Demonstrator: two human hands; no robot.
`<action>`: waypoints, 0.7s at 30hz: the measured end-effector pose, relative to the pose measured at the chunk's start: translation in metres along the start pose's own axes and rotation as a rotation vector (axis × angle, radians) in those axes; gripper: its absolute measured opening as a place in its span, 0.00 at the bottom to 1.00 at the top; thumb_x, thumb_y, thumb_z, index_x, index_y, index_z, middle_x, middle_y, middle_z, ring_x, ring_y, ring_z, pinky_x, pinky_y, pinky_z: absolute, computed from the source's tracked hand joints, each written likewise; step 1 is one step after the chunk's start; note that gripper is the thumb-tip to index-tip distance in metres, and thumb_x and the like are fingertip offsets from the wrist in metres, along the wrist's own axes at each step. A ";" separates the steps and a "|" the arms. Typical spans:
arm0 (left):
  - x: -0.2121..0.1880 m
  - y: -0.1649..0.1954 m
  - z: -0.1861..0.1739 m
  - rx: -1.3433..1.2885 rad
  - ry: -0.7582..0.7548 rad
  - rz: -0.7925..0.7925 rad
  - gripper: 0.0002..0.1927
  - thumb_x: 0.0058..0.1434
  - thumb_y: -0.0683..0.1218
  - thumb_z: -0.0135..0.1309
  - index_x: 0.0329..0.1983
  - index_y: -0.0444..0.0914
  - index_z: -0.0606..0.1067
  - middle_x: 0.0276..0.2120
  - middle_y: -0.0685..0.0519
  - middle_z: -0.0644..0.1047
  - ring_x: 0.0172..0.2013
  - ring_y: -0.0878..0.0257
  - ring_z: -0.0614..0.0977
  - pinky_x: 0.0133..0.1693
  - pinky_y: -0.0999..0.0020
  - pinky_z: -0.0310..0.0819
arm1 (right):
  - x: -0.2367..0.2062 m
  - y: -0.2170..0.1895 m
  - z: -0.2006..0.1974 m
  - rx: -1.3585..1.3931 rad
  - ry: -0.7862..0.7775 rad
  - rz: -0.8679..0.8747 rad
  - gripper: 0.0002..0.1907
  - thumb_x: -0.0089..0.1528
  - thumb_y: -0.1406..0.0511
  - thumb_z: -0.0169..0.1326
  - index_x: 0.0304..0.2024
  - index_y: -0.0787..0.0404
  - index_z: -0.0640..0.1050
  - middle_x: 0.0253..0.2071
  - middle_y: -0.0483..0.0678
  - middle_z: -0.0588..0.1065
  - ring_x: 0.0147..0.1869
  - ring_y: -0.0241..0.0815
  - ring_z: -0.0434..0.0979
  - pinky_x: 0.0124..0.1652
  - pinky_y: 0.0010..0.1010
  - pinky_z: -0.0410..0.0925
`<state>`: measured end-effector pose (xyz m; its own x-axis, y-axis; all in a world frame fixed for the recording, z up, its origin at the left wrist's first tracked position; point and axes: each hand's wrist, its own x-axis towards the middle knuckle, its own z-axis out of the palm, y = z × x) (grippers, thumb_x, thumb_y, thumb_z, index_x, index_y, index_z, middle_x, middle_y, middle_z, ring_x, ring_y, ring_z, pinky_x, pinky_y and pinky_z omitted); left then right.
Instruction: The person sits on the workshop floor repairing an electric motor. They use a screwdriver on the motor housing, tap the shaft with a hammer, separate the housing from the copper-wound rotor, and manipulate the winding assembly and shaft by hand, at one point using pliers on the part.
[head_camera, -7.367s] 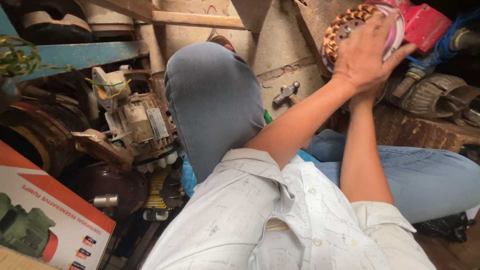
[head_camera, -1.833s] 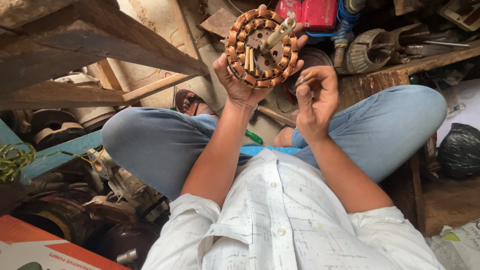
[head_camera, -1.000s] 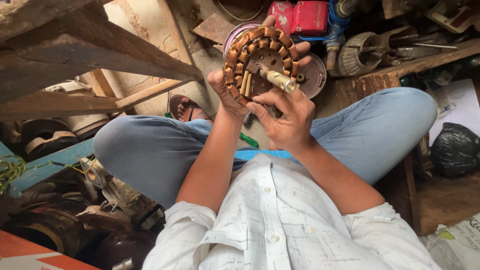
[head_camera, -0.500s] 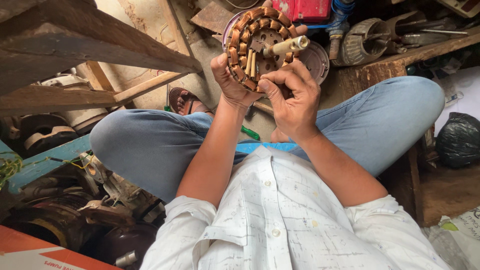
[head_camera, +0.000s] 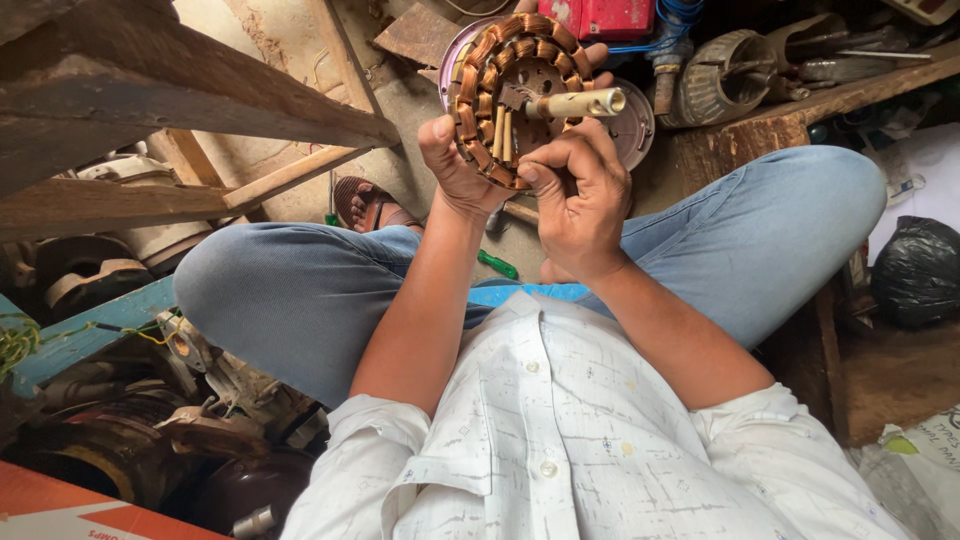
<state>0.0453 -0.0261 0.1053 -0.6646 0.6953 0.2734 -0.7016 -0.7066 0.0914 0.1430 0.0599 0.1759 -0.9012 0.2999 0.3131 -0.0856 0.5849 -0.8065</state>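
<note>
At twelve o'clock we see a red box. At ten, a wooden beam slants across. A green-handled screwdriver lies at centre, a black bag at three, and an orange carton at seven.

Left hand covers the stator's lower-left rim; right hand hides its bottom edge. Red box cut off at top.

Both forearms rise in front of the chest. The left hand cups upward with its thumb raised; the right hand is curled into a loose fist beside it, nearly touching.
</note>
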 end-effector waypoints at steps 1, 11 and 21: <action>0.000 0.000 0.001 -0.004 0.003 0.001 0.56 0.52 0.67 0.56 0.80 0.40 0.52 0.72 0.31 0.57 0.70 0.37 0.65 0.73 0.49 0.61 | 0.000 0.002 -0.001 0.026 -0.021 0.017 0.06 0.69 0.67 0.63 0.41 0.63 0.79 0.43 0.48 0.72 0.43 0.43 0.76 0.45 0.30 0.70; -0.025 -0.004 -0.037 -0.086 0.162 0.078 0.48 0.59 0.62 0.52 0.77 0.33 0.57 0.68 0.38 0.66 0.66 0.45 0.72 0.68 0.50 0.67 | 0.014 0.006 -0.021 -0.001 -0.165 -0.026 0.08 0.64 0.68 0.68 0.44 0.62 0.83 0.40 0.48 0.75 0.42 0.41 0.78 0.42 0.31 0.71; -0.028 -0.004 -0.062 0.075 0.239 0.155 0.45 0.59 0.56 0.51 0.78 0.34 0.56 0.69 0.42 0.68 0.67 0.49 0.73 0.70 0.54 0.68 | 0.015 0.017 -0.013 -0.010 -0.063 0.057 0.05 0.65 0.75 0.60 0.41 0.65 0.78 0.41 0.53 0.73 0.44 0.47 0.76 0.44 0.34 0.71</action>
<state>0.0505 -0.0351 0.0380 -0.8101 0.5836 0.0568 -0.5724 -0.8081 0.1392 0.1333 0.0847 0.1736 -0.9294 0.2852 0.2343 -0.0291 0.5762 -0.8168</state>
